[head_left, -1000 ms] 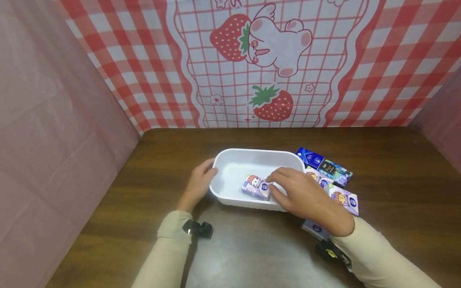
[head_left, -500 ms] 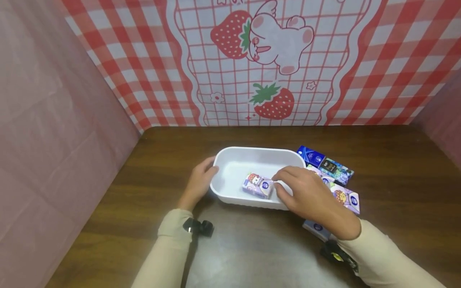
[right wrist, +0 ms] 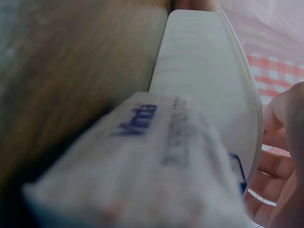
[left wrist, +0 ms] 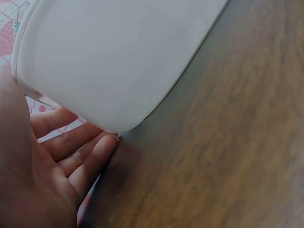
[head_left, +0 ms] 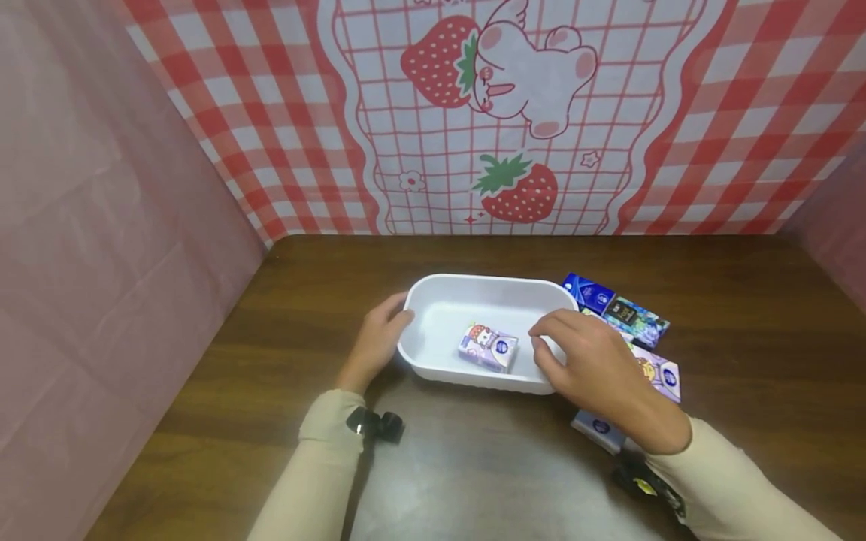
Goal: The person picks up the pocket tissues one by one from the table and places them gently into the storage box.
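Note:
A white oblong plastic bin stands on the wooden table. My left hand grips its left end, thumb over the rim; in the left wrist view the fingers lie against the outer wall. Inside, right of the middle, lies a purple pocket tissue pack with a cartoon strawberry print. Over the bin's right end is my right hand, fingers loosely bent, with nothing between thumb and fingertips and a gap to the pack. In the right wrist view a blurred tissue pack marked Vinda fills the foreground, beside the bin's wall.
Right of the bin lie a dark blue tissue pack, a blue floral pack and a purple pack, partly behind my right hand. A greyish pack shows under my right forearm. A checked cloth hangs behind the table.
My right hand has let go of the purple tissue pack and drawn back to the right. The pack stays in the bin. My left hand keeps its hold on the bin.

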The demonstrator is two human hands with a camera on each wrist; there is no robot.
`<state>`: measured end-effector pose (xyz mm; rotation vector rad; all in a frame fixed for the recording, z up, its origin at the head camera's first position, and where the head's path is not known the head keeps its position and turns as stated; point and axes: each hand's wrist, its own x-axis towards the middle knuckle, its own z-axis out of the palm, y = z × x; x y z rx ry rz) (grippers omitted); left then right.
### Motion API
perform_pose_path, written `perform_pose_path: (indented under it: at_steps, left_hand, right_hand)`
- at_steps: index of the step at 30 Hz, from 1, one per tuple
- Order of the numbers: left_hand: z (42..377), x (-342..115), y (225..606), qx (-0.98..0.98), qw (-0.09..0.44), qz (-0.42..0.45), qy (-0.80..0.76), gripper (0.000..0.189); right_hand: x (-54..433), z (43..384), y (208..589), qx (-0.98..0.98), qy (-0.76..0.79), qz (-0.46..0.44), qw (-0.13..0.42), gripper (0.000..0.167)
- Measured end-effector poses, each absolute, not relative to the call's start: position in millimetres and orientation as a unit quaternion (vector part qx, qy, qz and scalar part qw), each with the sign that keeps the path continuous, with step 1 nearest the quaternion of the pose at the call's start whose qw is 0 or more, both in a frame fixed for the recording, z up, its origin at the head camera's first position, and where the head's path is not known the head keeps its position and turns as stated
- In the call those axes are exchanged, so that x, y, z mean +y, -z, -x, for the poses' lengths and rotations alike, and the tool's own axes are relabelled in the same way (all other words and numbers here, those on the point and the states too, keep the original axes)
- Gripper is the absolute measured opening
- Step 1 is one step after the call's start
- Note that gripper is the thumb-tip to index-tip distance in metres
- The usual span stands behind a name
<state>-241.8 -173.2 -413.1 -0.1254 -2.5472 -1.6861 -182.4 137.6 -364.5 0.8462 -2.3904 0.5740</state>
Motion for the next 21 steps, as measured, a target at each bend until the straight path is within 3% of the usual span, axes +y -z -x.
perform_pose_path:
  at_steps: [21]
  left_hand:
    - [241.8, -171.7, 412.6, -0.828, 0.043, 0.039, 0.557, 0.038]
  right_hand:
    - [160.6, 172.7, 365.7, -0.898, -0.214, -0.266, 0.279, 0.013]
